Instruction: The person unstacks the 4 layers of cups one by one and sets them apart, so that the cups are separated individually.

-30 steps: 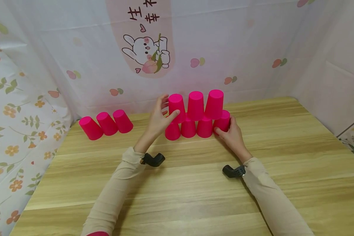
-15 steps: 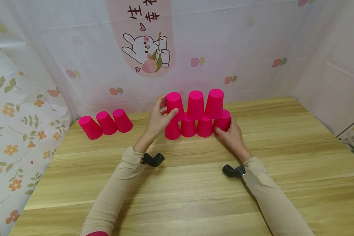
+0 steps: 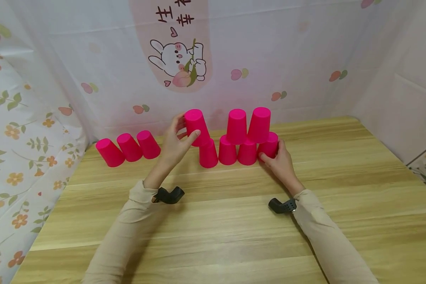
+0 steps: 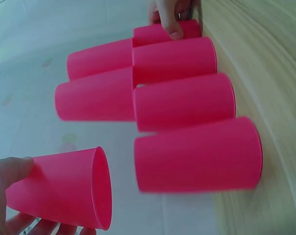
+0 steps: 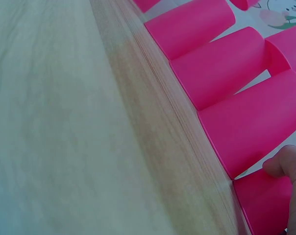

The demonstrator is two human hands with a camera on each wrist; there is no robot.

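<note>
My left hand (image 3: 174, 146) holds a pink cup (image 3: 196, 125) upside down, thumb on the near side and fingers round the back. In the left wrist view a gap separates this cup's open rim from the leftmost bottom-row cup (image 4: 199, 155). Several inverted pink cups form that bottom row on the table. Two more, a middle one (image 3: 236, 126) and a right one (image 3: 260, 124), rest on top of the row. My right hand (image 3: 282, 162) grips the rightmost bottom cup (image 3: 269, 142), its thumb (image 5: 285, 164) against the front; its other fingers are mostly hidden behind.
Three more inverted pink cups, among them a middle one (image 3: 129, 147), stand side by side at the table's back left. A printed curtain (image 3: 255, 47) hangs right behind the wooden table (image 3: 227, 228). Floral cloth (image 3: 17, 157) borders the left side.
My left hand has lifted its cup from the upper row's left end and carried it left, past the end of the bottom row. The right hand stays on its cup.
</note>
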